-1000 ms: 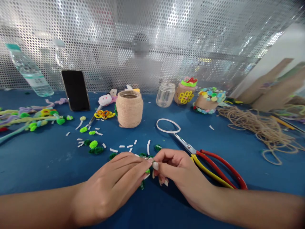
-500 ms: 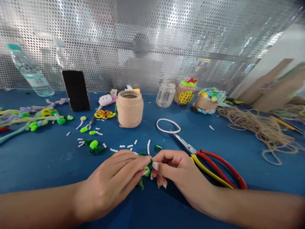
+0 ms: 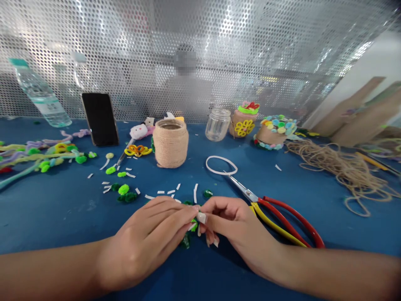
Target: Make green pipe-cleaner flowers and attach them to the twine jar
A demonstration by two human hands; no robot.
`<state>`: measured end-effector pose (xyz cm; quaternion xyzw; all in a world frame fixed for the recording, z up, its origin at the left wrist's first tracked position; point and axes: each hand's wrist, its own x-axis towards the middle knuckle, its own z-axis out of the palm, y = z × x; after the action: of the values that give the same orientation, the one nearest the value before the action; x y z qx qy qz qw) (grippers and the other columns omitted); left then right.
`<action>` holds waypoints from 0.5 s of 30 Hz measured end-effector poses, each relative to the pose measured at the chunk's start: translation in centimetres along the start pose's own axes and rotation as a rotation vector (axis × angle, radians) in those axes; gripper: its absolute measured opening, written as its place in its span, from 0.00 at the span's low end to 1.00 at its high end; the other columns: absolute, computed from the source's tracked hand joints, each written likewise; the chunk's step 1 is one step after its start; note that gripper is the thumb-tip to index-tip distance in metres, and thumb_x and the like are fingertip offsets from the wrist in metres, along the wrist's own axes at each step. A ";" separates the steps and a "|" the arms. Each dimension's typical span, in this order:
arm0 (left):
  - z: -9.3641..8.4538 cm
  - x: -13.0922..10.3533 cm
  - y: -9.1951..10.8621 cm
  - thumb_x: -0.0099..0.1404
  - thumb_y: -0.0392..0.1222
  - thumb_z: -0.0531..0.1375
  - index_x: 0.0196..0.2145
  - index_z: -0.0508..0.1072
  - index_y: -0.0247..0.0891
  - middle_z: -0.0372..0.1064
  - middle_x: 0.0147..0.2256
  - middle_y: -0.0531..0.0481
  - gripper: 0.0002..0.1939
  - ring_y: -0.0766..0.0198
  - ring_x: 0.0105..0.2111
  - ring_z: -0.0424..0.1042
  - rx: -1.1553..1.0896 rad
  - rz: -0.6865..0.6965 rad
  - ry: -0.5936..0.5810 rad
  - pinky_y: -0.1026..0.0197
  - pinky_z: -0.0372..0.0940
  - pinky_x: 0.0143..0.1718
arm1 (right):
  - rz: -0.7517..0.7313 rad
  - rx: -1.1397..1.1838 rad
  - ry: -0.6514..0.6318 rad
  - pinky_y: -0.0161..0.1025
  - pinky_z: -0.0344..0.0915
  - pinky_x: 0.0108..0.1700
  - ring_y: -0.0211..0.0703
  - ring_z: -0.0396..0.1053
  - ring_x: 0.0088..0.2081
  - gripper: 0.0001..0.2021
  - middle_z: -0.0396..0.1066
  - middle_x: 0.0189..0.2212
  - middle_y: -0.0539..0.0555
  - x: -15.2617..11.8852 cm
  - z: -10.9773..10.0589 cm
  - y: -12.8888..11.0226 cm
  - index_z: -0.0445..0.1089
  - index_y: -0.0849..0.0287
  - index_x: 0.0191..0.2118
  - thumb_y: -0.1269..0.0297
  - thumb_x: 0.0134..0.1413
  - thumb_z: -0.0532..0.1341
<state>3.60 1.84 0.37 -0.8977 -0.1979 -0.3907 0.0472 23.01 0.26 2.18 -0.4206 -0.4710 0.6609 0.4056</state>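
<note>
- Over blue table (image 3: 56,221), pinches green fuzzy pieces (image 3: 194,226) between left hand (image 3: 147,238) and right hand (image 3: 241,230), with fingertips together
- Shows jar (image 3: 171,145) twine-wrapped on visible side
- Shows other green tufts (image 3: 123,190) loose, unattached

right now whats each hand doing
Left hand: fingers pinched on green fuzzy pieces.
Right hand: fingers closed at the same pieces; exact grip hidden.

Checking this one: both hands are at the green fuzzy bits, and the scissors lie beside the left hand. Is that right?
Not quite: the head view shows the scissors beside the right hand. The rest holds: that hand and the left hand are at the green fuzzy bits.
</note>
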 end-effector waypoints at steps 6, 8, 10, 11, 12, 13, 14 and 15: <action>0.0 1.0 0.4 0.63 0.29 0.59 0.43 0.68 0.34 0.75 0.37 0.51 0.10 0.67 0.36 0.73 -0.078 -0.071 0.048 0.62 0.66 0.42 | 0.015 -0.054 0.025 0.30 0.57 0.23 0.30 0.61 0.19 0.04 0.67 0.17 0.46 0.0 0.0 0.0 0.70 0.61 0.23 0.70 0.44 0.65; -0.1 1.3 0.5 0.63 0.29 0.59 0.42 0.69 0.35 0.75 0.36 0.52 0.09 0.67 0.36 0.73 -0.095 -0.112 0.053 0.63 0.65 0.42 | 0.013 -0.041 0.018 0.30 0.58 0.23 0.30 0.61 0.19 0.04 0.67 0.17 0.46 0.0 0.0 0.0 0.70 0.61 0.23 0.70 0.43 0.65; -0.2 1.5 0.6 0.63 0.30 0.59 0.41 0.69 0.36 0.74 0.35 0.52 0.08 0.66 0.37 0.72 -0.096 -0.143 0.048 0.62 0.64 0.42 | 0.008 -0.031 0.008 0.30 0.59 0.23 0.29 0.61 0.18 0.04 0.67 0.17 0.46 0.0 0.1 0.0 0.70 0.61 0.23 0.70 0.44 0.64; -0.3 1.5 0.6 0.64 0.31 0.59 0.41 0.69 0.37 0.74 0.35 0.53 0.08 0.66 0.37 0.71 -0.091 -0.154 0.044 0.62 0.64 0.42 | 0.006 -0.028 0.003 0.30 0.59 0.23 0.29 0.62 0.18 0.05 0.68 0.17 0.46 0.0 0.1 0.0 0.70 0.61 0.22 0.69 0.44 0.64; -0.3 1.5 0.6 0.64 0.32 0.59 0.40 0.69 0.38 0.73 0.35 0.52 0.07 0.66 0.36 0.71 -0.076 -0.163 0.039 0.61 0.64 0.41 | 0.004 -0.027 0.002 0.30 0.59 0.23 0.29 0.62 0.18 0.05 0.67 0.17 0.46 0.0 0.1 0.0 0.70 0.61 0.22 0.69 0.44 0.64; -0.3 1.5 0.6 0.64 0.32 0.58 0.39 0.70 0.38 0.72 0.35 0.52 0.06 0.65 0.36 0.71 -0.052 -0.168 0.034 0.61 0.64 0.40 | 0.003 -0.029 0.002 0.30 0.59 0.23 0.29 0.62 0.18 0.05 0.67 0.17 0.46 0.0 0.1 -0.1 0.70 0.61 0.22 0.68 0.45 0.64; -0.3 1.4 0.6 0.65 0.33 0.58 0.39 0.70 0.39 0.71 0.35 0.51 0.05 0.65 0.36 0.70 -0.019 -0.171 0.031 0.61 0.64 0.39 | 0.002 -0.030 0.007 0.30 0.59 0.23 0.29 0.62 0.18 0.05 0.67 0.17 0.46 0.0 0.2 -0.1 0.70 0.61 0.23 0.68 0.45 0.64; -0.3 1.3 0.6 0.65 0.34 0.57 0.39 0.71 0.39 0.71 0.36 0.51 0.05 0.65 0.36 0.70 0.019 -0.173 0.024 0.60 0.65 0.39 | 0.002 -0.033 0.014 0.30 0.59 0.23 0.29 0.62 0.18 0.05 0.67 0.17 0.46 -0.1 0.2 0.0 0.70 0.61 0.23 0.68 0.45 0.65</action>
<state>4.41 1.63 1.56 -0.8720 -0.2778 -0.4022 0.0243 22.88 0.18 2.27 -0.4324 -0.4786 0.6505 0.4010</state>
